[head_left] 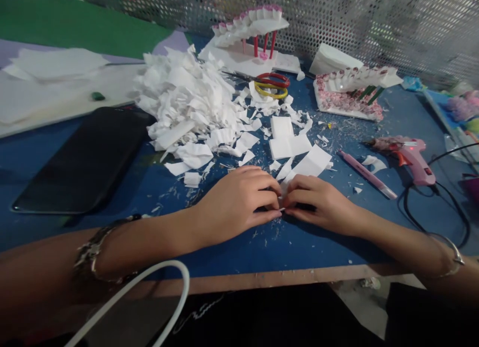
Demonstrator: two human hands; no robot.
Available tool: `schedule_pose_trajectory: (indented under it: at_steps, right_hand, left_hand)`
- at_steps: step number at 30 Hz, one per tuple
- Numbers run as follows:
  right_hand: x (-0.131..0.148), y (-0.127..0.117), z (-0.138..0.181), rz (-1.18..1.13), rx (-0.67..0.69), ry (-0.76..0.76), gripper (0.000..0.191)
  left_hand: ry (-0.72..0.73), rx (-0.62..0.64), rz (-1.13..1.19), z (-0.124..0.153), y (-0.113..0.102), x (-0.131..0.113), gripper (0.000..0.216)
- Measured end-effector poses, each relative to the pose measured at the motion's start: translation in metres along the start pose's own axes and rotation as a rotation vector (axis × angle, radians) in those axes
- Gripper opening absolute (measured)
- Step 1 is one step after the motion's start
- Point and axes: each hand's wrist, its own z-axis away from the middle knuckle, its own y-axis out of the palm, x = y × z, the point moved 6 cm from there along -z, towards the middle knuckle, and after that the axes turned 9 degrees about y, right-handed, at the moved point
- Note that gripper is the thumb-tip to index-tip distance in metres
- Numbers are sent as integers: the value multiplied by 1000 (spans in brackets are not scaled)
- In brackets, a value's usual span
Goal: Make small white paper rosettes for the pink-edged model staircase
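A white paper strip (312, 162) lies inward from the middle of the front edge of the blue worktop (232, 259), its near end reaching the left hand (245, 199) and the right hand (322, 202). Their fingertips stand narrow and almost meet, but what each one pinches I cannot tell. Toward the back edge are a paper pile (190, 97) and scissors (258, 79).

On the table (224, 257), a phone (93, 160) lies at the left, and right of it is a heap of scraps (190, 97). Behind the scissors (259, 79) stands one model (262, 26). At the right, a pen (366, 173) lies beside a glue gun (415, 160). In front, between left hand (239, 197) and right hand (324, 202), is a paper piece (282, 209), as far as I can see.
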Motion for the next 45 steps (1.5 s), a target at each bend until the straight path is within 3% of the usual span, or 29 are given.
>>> schedule_pose_trajectory:
  at_steps: [10, 19, 24, 29, 36, 41, 45]
  right_hand:
    - [-4, 2, -2, 8, -32, 115, 5]
    - [-1, 2, 0, 42, 0, 51, 3]
    - [0, 2, 1, 37, 9, 27, 15]
    - [-1, 2, 1, 20, 2, 51, 8]
    - [4, 0, 4, 141, -30, 8, 12]
    - [2, -13, 9, 163, -144, 23, 7]
    - [8, -16, 14, 359, -174, -83, 14]
  left_hand:
    - [-47, -25, -43, -1, -1, 0, 16]
    - [-30, 8, -49, -1, 0, 2, 10]
    - [15, 31, -41, -2, -1, 3, 13]
    - [36, 52, -53, -3, 0, 3, 19]
    - [67, 60, -139, -4, 1, 2, 17]
    - [147, -35, -224, -7, -6, -5, 19]
    - [229, -100, -437, -8, -9, -19, 20]
